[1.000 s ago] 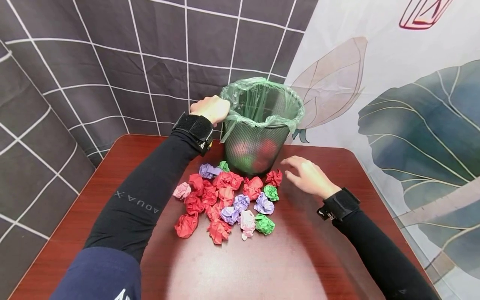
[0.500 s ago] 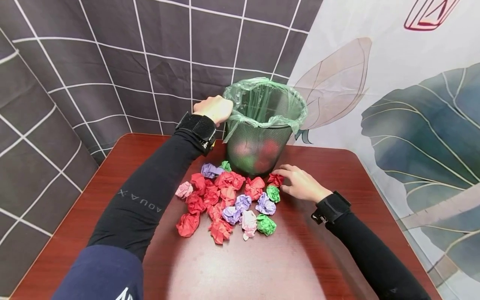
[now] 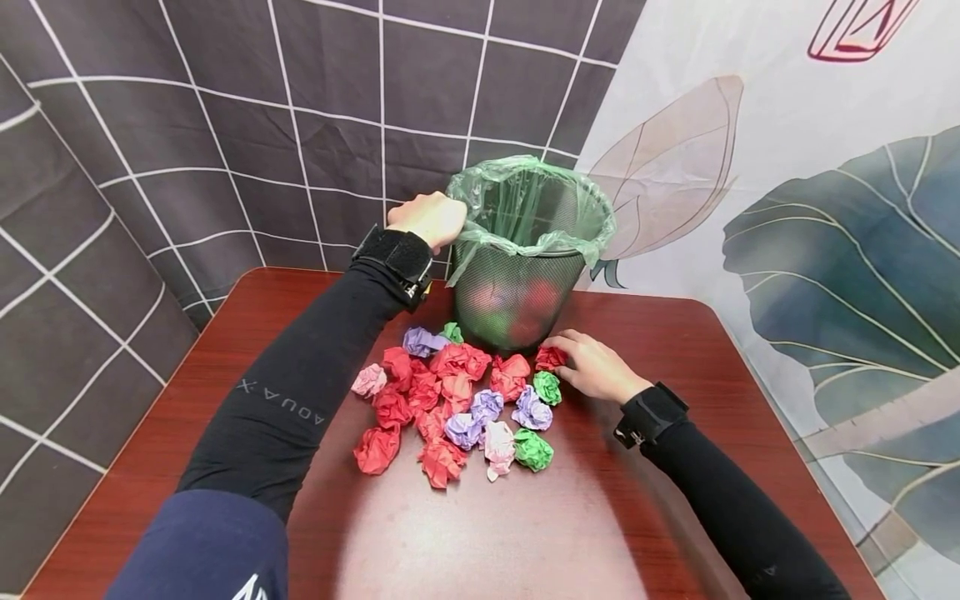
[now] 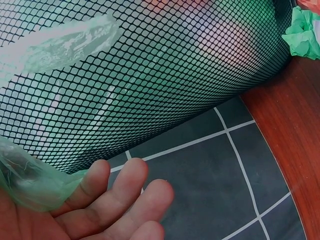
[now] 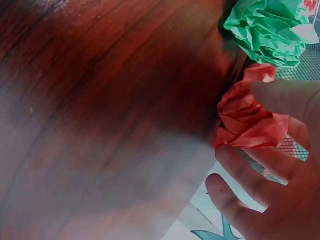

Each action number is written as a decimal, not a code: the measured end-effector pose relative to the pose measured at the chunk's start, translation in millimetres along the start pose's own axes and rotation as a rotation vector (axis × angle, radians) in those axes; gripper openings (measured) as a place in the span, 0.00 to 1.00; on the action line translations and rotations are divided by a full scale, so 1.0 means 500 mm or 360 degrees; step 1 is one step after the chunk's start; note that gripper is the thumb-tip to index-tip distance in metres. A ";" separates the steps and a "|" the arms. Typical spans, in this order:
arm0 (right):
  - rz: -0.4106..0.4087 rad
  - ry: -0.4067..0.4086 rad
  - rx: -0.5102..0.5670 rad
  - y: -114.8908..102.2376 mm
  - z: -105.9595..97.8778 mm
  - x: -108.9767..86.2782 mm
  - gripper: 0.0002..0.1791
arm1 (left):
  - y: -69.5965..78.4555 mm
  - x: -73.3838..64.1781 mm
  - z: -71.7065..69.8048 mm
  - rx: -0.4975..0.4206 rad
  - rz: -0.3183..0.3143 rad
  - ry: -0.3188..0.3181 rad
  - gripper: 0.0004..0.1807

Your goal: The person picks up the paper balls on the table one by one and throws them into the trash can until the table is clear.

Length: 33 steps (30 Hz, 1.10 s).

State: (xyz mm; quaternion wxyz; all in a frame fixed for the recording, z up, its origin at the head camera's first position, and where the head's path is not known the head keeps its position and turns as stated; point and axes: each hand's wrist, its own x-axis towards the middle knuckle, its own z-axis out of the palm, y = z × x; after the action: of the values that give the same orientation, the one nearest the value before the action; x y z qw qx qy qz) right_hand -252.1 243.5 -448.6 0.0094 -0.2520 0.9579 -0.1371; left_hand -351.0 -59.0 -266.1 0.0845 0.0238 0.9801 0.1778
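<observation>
My left hand grips the left rim of a black mesh wastebasket. In the left wrist view, the curled fingers have the green bin liner at the palm, beside the mesh. At the foot of the basket, my right hand holds a red crumpled paper ball. The right wrist view has this red paper ball between the thumb and fingers, low against the table. A green paper ball lies just beside it. Coloured paper shows through the basket's mesh.
Several crumpled paper balls, red, purple, pink and green, lie in front of the wastebasket on the brown table. A dark gridded cloth hangs behind, with a leaf-patterned one at the right.
My right hand has moved left to the red paper ball and its fingers have come round it. My left hand has stayed at the basket's rim.
</observation>
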 end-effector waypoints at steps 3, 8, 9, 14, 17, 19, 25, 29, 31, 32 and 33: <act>0.0012 0.0030 0.0014 -0.003 0.002 0.001 0.21 | 0.000 -0.001 -0.002 0.0005 0.0000 -0.0005 0.20; 0.0003 0.0081 0.0023 -0.006 -0.001 -0.005 0.20 | 0.000 0.000 0.003 0.0001 -0.0004 0.0007 0.20; 0.0001 0.0095 0.0027 -0.005 -0.002 -0.007 0.19 | 0.000 0.000 0.004 -0.0001 -0.0005 0.0011 0.20; -0.0017 0.0177 0.0055 -0.004 -0.011 -0.016 0.19 | 0.001 -0.002 0.005 -0.0008 -0.0003 0.0014 0.20; -0.0036 0.0220 0.0069 -0.005 -0.019 -0.020 0.18 | 0.001 -0.003 0.002 -0.0009 -0.0004 0.0010 0.20; -0.0047 0.0240 0.0075 -0.006 -0.024 -0.024 0.18 | 0.001 -0.004 0.001 -0.0008 -0.0007 0.0005 0.21; -0.0067 0.0282 0.0085 -0.012 -0.039 -0.036 0.17 | 0.001 -0.003 0.001 -0.0014 -0.0008 0.0008 0.21; -0.0103 0.0314 0.0102 -0.021 -0.052 -0.041 0.16 | 0.000 -0.004 0.001 -0.0020 -0.0002 0.0014 0.21; -0.0124 0.0325 0.0106 -0.025 -0.058 -0.042 0.16 | 0.000 -0.005 0.001 -0.0026 -0.0005 0.0018 0.21; -0.0130 0.0328 0.0105 -0.027 -0.062 -0.044 0.16 | 0.001 -0.006 0.001 -0.0028 -0.0005 0.0018 0.21; -0.0134 0.0333 0.0102 -0.029 -0.066 -0.045 0.16 | 0.001 -0.006 0.001 -0.0030 -0.0003 0.0019 0.21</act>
State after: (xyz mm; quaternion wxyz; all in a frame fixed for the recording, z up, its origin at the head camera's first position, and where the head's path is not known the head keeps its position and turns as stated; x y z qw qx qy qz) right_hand -228.4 250.7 -414.3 -0.0883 -0.2761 0.9373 -0.1934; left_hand -347.9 -58.3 -266.0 0.0791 0.0212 0.9789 0.1872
